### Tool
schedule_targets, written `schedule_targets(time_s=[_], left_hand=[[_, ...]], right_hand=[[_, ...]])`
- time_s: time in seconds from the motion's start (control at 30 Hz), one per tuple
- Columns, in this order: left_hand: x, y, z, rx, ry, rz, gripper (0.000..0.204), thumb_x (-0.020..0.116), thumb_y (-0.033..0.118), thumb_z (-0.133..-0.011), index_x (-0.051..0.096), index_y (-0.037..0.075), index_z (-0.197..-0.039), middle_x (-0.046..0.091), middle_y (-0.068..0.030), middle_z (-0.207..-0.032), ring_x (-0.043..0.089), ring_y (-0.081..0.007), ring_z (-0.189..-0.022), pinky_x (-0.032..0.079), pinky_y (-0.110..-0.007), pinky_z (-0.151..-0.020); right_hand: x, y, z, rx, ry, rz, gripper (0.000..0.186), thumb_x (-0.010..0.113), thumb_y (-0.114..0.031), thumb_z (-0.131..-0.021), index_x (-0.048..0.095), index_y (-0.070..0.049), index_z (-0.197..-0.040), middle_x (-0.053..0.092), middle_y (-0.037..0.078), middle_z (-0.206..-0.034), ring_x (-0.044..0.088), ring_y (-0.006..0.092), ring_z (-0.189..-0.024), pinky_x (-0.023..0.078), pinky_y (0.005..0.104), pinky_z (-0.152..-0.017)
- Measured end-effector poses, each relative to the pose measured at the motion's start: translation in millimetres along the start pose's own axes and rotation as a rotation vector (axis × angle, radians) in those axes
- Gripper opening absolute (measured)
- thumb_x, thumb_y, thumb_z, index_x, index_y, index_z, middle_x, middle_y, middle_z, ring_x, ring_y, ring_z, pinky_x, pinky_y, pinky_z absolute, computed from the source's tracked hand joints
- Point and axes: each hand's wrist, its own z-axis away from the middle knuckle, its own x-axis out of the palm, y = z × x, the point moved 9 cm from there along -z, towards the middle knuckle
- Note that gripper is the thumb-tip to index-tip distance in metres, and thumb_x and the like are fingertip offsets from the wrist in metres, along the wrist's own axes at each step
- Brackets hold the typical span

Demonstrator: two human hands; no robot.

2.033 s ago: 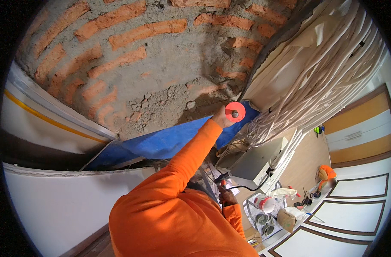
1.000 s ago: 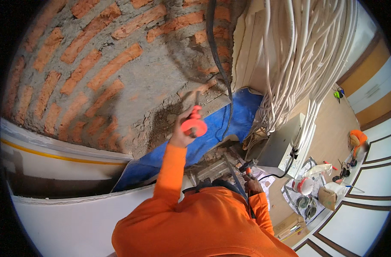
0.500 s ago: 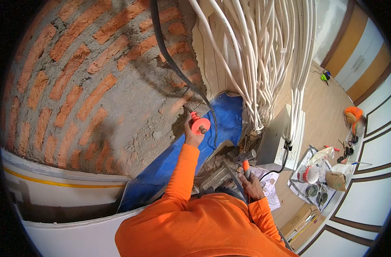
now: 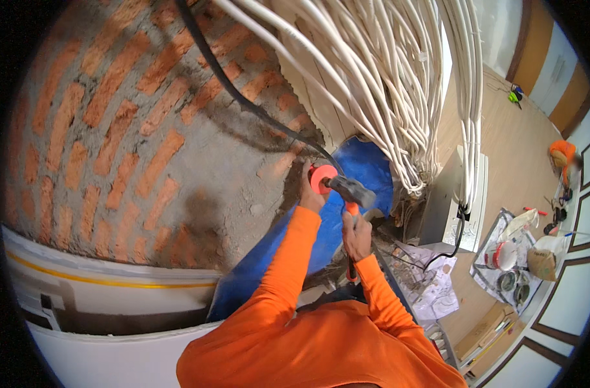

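My left hand [image 4: 311,195] is closed round a chisel [image 4: 320,177] with a round red hand guard, held up against the rough wall. The chisel's tip is hidden behind my hand and the guard. In my right hand [image 4: 358,238] is a hammer [image 4: 352,192] with a dark metal head and an orange and black handle. The hammer head is at the butt end of the chisel, seemingly touching it. Beside my hands, the brick wall [image 4: 220,158] shows grey mortar and chipped patches. A blue sheet [image 4: 259,258] hangs below and behind the tools.
Thick bundles of white cables [image 4: 398,97] hang right of my hands, with a black cable [image 4: 243,100] crossing the wall. A grey metal box [image 4: 453,200] stands beneath them. Farther right are a white bucket [image 4: 504,255], a cardboard box [image 4: 479,333] and another person in orange [image 4: 562,153].
My right hand has raised the hammer from low on the right up to the chisel's butt. My left hand keeps its grip on the chisel. The view has shifted slightly.
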Motion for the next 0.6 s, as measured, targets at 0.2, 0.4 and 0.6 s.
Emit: schedule_targets(time_s=[0.2, 0.4, 0.6], left_hand=[[-4, -3, -2, 0.018, 0.119, -0.108, 0.025, 0.057, 0.042, -0.092, 0.057, 0.018, -0.088, 0.061, 0.0009, -0.087, 0.059, -0.0143, -0.084, 0.050, -0.030, -0.073], [7, -1, 21, -0.028, 0.214, -0.170, 0.026, 0.057, 0.043, -0.092, 0.058, 0.018, -0.087, 0.063, 0.0001, -0.087, 0.061, -0.0164, -0.082, 0.052, -0.032, -0.075], [-3, -13, -14, -0.021, 0.045, -0.205, 0.026, 0.056, 0.041, -0.092, 0.061, 0.015, -0.093, 0.065, -0.0019, -0.091, 0.064, -0.0195, -0.090, 0.053, -0.034, -0.080]], right_hand=[[-1, 3, 24, 0.012, 0.133, -0.541, 0.035, 0.055, -0.036, -0.097, 0.051, -0.005, -0.082, 0.044, 0.004, -0.057, 0.041, 0.0142, -0.047, 0.035, 0.0309, -0.046], [-5, 3, 6, 0.048, -0.106, 0.150, 0.034, 0.053, -0.029, -0.096, 0.061, 0.003, -0.105, 0.059, 0.027, -0.071, 0.062, 0.0428, -0.067, 0.045, 0.0462, -0.058], [3, -4, -6, 0.083, 0.018, 0.064, 0.039, 0.053, -0.036, -0.097, 0.060, 0.001, -0.091, 0.057, 0.022, -0.065, 0.059, 0.0395, -0.060, 0.045, 0.0447, -0.058]])
